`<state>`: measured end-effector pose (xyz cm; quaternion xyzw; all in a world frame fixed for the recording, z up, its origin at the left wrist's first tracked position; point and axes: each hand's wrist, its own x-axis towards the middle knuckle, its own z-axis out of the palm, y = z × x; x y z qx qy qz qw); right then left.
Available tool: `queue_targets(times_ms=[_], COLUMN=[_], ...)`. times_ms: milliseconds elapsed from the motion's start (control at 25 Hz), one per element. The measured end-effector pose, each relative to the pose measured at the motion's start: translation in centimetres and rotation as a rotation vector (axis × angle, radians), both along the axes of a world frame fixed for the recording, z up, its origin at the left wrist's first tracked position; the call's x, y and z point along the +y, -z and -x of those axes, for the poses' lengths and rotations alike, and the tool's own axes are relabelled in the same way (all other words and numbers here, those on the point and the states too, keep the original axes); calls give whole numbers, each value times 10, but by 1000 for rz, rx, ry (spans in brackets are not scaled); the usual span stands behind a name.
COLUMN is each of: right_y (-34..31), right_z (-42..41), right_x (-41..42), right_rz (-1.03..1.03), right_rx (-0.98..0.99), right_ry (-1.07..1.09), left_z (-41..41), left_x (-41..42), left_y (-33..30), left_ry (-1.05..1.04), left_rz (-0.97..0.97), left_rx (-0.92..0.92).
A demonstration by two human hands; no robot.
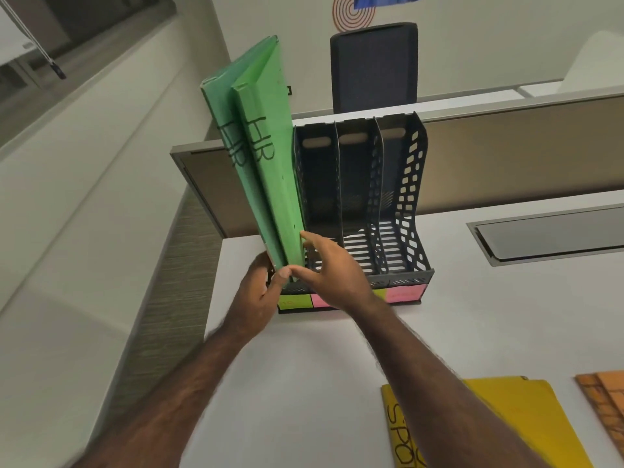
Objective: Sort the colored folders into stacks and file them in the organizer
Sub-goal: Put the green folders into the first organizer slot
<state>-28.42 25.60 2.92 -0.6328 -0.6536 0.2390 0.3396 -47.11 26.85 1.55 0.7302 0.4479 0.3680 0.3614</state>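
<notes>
Landmark: the organizer [358, 211], standing on the bench [304, 383].

Nearest the viewer, well in front of the organizer, a yellow folder [526, 423] and an orange folder [604, 396] lie flat on the bench, not yet filed.

At the organizer's front left corner, both hands work the green folders [266, 163], two of them, each marked "HR". The left hand [256, 298] has its grip closed on the folders' lower corner, thumb pressed on the front edge. The right hand [334, 268] has an open grip, fingers extended against the folders' right face. The folders stand in or at the leftmost slot and lean left, away from the divider; whether they are fully seated cannot be told.

Procedure, judged from this position:
1. Keep the lower corner pinched while bringing the folders upright.
2. Press with flat fingers, both spines level.
3. Slide rearward until the back wall stops them.
4. Release only once they stand unaided.

Behind the organizer are a partition [506, 157] and a chair [373, 65].
</notes>
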Motion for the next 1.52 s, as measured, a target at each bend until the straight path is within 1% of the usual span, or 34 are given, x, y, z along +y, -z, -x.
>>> queue_targets(times_ms=[80, 160, 280, 360, 560, 720, 920, 1040, 1200, 1520], right_y=[5, 10, 13, 14, 17, 16, 14, 9, -5, -35], right_z=[0, 2, 5, 7, 8, 9, 4, 2, 0, 14], right_x=[-2, -3, 0, 2, 0, -8, -36, -67, -118, -255], right_rz=[13, 24, 5, -16, -46, -44, -54, -79, -109, -61], right_rx=[-41, -108, -136, -125, -129, -68, -26, -22, -16, -26], right_ry=[-1, -7, 37, 69, 81, 68, 93, 138, 185, 335], left_z=[14, 20, 20, 17, 12, 10, 19, 24, 24, 13], left_x=[-2, 1, 3, 1, -1, 5, -11, -37, -80, -195], left_y=[8, 10, 6, 3, -3, -7, 0, 3, -7, -36], left_ry=[35, 28, 8, 0, -55, -143, -204, -241, -248, -130], left_rz=[2, 3, -50, -76, -101, -89, 45, 64, 39, 9], left_rx=[172, 283, 355, 367, 336, 319, 151, 136, 99, 1])
